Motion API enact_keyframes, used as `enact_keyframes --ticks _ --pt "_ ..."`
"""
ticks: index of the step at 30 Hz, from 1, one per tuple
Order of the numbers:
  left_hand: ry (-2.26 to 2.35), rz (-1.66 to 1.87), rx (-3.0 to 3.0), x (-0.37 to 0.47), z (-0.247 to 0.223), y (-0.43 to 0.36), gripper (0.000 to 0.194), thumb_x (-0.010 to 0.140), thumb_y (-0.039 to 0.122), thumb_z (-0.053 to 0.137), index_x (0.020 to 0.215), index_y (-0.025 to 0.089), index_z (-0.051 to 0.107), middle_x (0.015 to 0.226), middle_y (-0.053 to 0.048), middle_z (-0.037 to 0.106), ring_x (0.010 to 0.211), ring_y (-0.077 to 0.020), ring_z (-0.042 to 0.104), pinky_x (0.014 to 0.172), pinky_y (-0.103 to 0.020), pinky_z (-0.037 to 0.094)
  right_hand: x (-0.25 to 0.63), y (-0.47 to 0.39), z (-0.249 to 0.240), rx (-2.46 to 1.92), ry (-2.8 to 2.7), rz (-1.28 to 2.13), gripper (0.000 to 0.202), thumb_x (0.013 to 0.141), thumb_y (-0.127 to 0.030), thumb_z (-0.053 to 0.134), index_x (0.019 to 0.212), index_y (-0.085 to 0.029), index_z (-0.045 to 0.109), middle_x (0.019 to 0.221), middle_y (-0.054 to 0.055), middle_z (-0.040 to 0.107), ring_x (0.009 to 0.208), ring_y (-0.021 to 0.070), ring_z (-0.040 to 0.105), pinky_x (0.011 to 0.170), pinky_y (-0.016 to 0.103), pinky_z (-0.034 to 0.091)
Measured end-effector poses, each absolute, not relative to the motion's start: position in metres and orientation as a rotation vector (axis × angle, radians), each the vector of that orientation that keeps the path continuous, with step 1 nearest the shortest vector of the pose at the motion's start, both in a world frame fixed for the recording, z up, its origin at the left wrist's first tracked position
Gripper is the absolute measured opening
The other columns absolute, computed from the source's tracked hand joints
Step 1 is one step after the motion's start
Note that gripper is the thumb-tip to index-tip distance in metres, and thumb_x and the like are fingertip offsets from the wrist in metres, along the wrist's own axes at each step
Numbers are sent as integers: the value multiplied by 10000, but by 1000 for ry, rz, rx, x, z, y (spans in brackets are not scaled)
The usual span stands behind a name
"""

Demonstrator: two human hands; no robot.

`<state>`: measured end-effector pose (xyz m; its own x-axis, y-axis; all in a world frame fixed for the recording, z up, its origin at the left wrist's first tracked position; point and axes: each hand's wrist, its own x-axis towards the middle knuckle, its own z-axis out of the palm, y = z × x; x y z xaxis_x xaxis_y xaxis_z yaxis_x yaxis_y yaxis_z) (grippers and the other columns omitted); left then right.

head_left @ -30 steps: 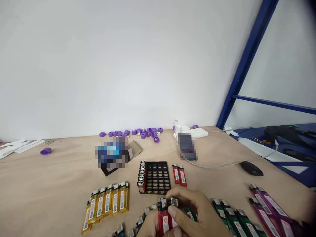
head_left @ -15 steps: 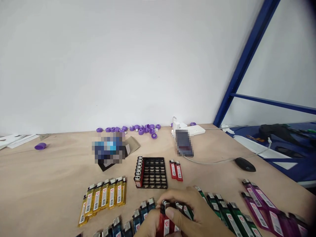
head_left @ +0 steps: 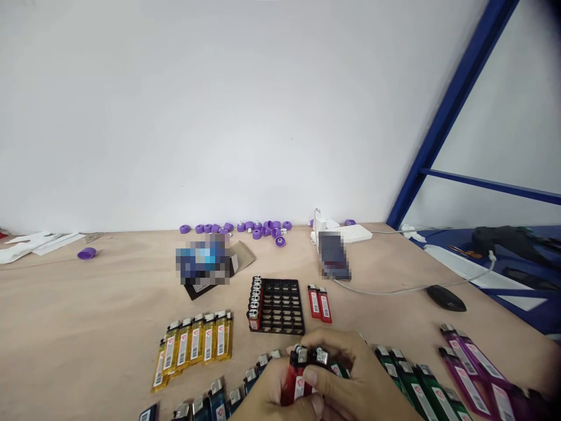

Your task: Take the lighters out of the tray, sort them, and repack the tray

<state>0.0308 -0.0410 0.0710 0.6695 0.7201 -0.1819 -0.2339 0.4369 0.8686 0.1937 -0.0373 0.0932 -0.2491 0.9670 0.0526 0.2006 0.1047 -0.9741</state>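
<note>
My left hand and my right hand meet at the bottom centre. A red lighter stands upright between them, gripped by my left hand and touched by my right thumb. My right hand is closed around a green lighter, whose metal top shows beside the red one. Beyond my hands lies a black grid tray, its left column filled with upright red lighters. Two red lighters lie flat right of the tray. How many lighters my hands hold is partly hidden.
Yellow lighters lie left, blue ones at the lower left, green and purple ones at the right. Farther back are a blurred box, purple caps, a phone, a cable and a black mouse.
The whole view has shifted, so the table items appear farther right. My hands stay together around the lighters, with my left thumb now more visible near the red lighter.
</note>
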Motion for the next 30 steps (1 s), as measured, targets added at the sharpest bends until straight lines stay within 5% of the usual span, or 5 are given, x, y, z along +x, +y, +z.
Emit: enact_keyframes --ticks 6,11,16,20,30 --pt "604 597 1083 24 95 -26 506 739 608 762 804 107 733 711 -68 709 681 -142 659 716 -258 500 180 -23 111 -1143 -1602 1399 192 763 -352 686 899 -218 711 627 -27 662 494 128 584 479 218 446" --pt "797 809 1158 5 106 -4 402 772 434 772 1001 117 682 939 -120 750 845 -197 710 782 -304 565 184 28 149 -1177 -1538 968 302 756 -421 720 958 -196 709 678 4 705 573 149 628 514 228 460" --pt "1221 1119 1960 -28 104 41 318 944 283 480 1196 133 602 1139 -155 698 1050 -250 670 952 -437 529 177 103 138 -1356 -1500 662 300 806 -375 691 1002 -148 706 697 35 728 633 180 663 570 266 489" --pt "1316 949 2246 -48 94 67 427 867 110 415 1231 128 638 1275 -184 622 1173 -333 588 1007 -549 457 154 127 95 -1414 -1647 662 99 826 -231 703 890 -157 717 775 23 737 696 170 683 652 289 522" --pt "1340 510 2559 -50 98 66 593 814 -14 362 1321 191 593 1234 -146 630 1084 -292 624 912 -436 530 138 122 78 -1382 -1976 624 102 869 -214 651 922 -170 726 827 56 741 764 190 666 704 286 467"
